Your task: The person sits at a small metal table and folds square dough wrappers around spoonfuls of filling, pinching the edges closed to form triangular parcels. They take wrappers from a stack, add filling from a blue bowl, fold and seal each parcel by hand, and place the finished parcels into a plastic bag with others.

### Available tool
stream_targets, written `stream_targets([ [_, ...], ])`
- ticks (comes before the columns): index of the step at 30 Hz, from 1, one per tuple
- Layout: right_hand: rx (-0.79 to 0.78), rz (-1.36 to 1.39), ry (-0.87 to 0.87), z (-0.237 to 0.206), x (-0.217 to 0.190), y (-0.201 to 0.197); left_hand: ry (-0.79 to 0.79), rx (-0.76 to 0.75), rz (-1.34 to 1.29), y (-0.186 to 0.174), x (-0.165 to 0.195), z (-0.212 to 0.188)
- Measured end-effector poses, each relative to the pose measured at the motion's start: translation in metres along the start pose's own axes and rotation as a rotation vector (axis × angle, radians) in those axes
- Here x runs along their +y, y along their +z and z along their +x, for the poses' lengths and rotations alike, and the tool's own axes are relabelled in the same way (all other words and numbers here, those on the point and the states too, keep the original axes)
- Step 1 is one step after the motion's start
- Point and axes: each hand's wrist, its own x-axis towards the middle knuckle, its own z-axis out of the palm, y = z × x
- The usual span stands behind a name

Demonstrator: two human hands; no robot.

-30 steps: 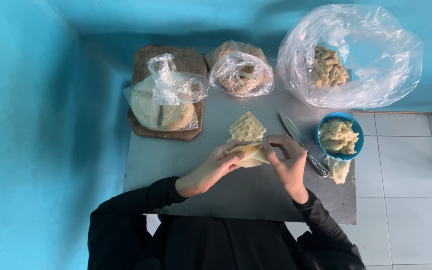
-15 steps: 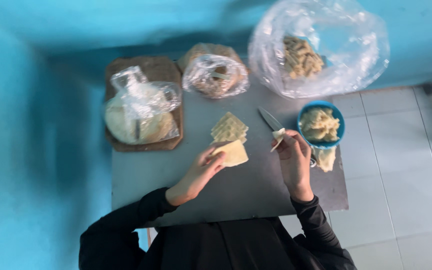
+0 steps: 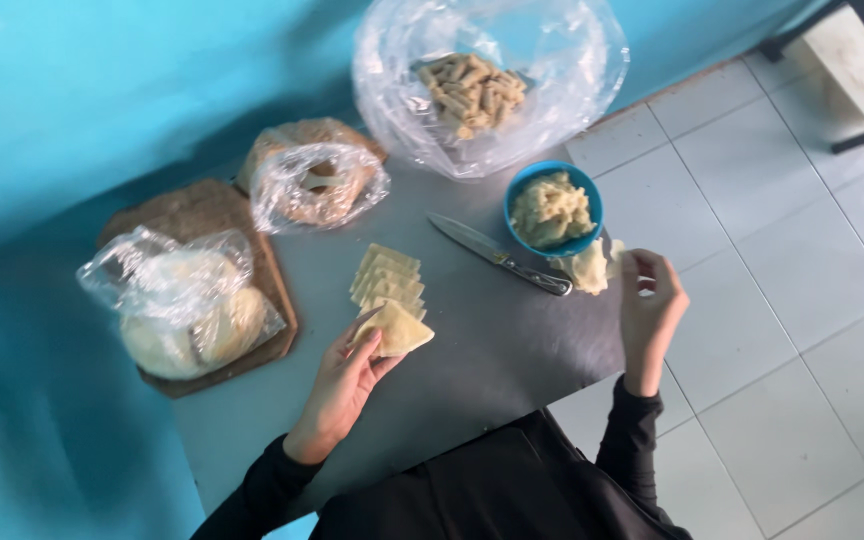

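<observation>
My left hand (image 3: 344,372) holds a pale folded dough triangle (image 3: 398,330) just above the grey metal table (image 3: 472,370). Right behind it lies a stack of square dough sheets (image 3: 388,278). My right hand (image 3: 650,312) is at the table's right edge, fingertips pinching a small pale scrap of filling (image 3: 616,256) next to a lump of filling (image 3: 586,270). A blue bowl (image 3: 522,190) of yellowish filling stands just behind that lump. A knife (image 3: 497,256) lies between the bowl and the dough stack.
A large clear bag (image 3: 572,90) with finished rolled pieces sits at the back. A smaller bag (image 3: 314,182) is left of it. A bag of dough balls (image 3: 184,312) rests on a wooden board (image 3: 202,208). Blue wall left, white tiled floor right.
My right hand has left the dough piece and moved right to the filling beside the blue bowl. My left hand keeps the folded dough. The view has swung round.
</observation>
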Motion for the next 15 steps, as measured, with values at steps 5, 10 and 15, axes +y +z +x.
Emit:
stream_targets([
  [5,-0.078,-0.183,-0.147,-0.012,-0.001,0.01,-0.068,0.018,-0.009,0.007,0.009,-0.002],
  [10,-0.104,-0.29,-0.158,-0.013,-0.004,0.02,-0.069,0.008,-0.041,0.009,0.011,-0.004],
  [15,-0.115,-0.412,-0.348,-0.006,-0.02,0.011,-0.041,-0.012,-0.058,0.011,0.013,-0.005],
])
